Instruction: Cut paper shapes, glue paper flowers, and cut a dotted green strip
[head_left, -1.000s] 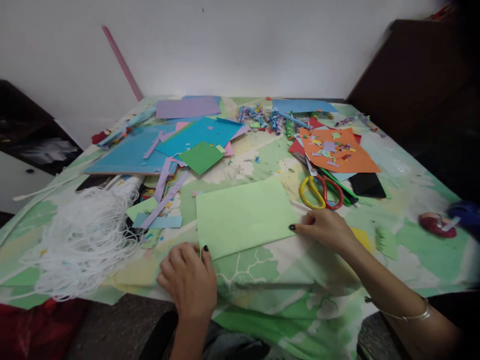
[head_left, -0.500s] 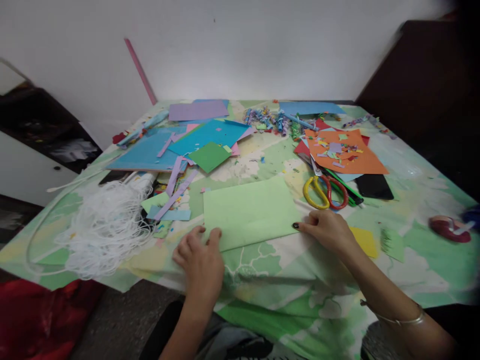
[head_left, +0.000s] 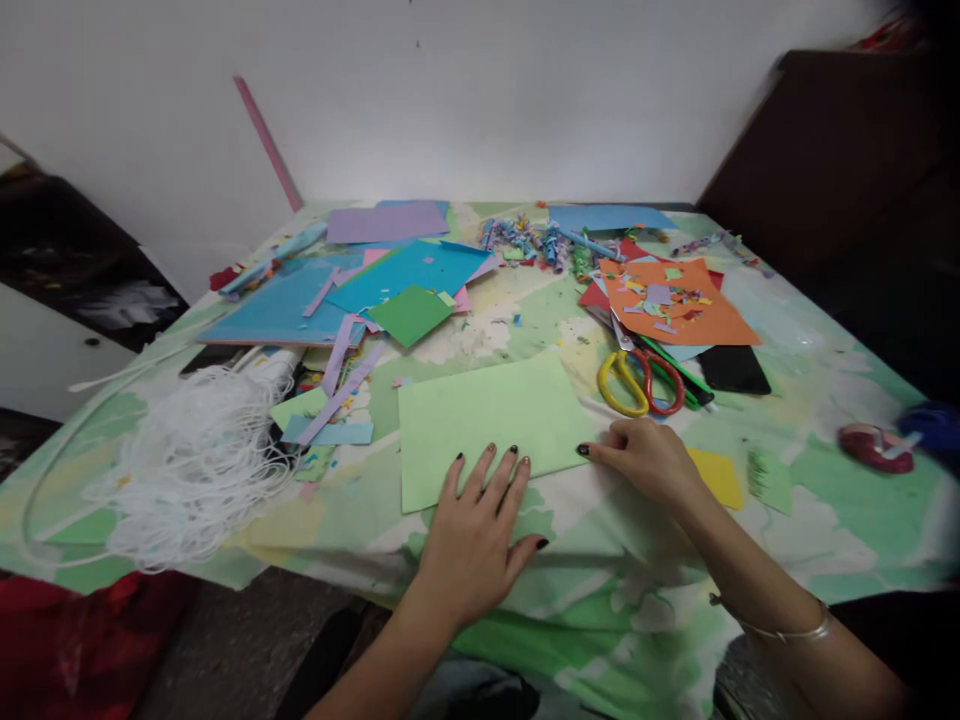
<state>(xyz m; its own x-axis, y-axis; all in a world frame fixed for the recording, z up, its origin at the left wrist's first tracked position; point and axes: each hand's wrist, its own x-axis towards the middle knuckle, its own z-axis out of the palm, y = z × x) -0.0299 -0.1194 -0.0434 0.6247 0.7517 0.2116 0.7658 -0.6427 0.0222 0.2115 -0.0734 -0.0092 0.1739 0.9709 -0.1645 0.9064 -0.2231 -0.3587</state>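
Observation:
A light green paper sheet (head_left: 487, 420) lies flat on the patterned green tablecloth (head_left: 825, 420) in front of me. My left hand (head_left: 480, 535) rests on the sheet's near edge, open, with its fingers spread and lying flat on the paper. My right hand (head_left: 649, 458) holds the sheet's right near corner, its fingers curled and pressed on the paper. Just beyond the right hand lie scissors (head_left: 637, 380) with yellow and red handles.
A white cord bundle (head_left: 187, 460) sits at the left. Blue, purple and green paper sheets (head_left: 390, 275) lie behind, an orange sheet with scraps (head_left: 675, 300) and a black phone (head_left: 733, 368) at the right. A yellow scrap (head_left: 718, 476) and a red object (head_left: 874, 447) lie further right.
My left hand has slid to the right along the sheet's near edge and spread out flat from a curled pose. The right hand has stayed at the corner.

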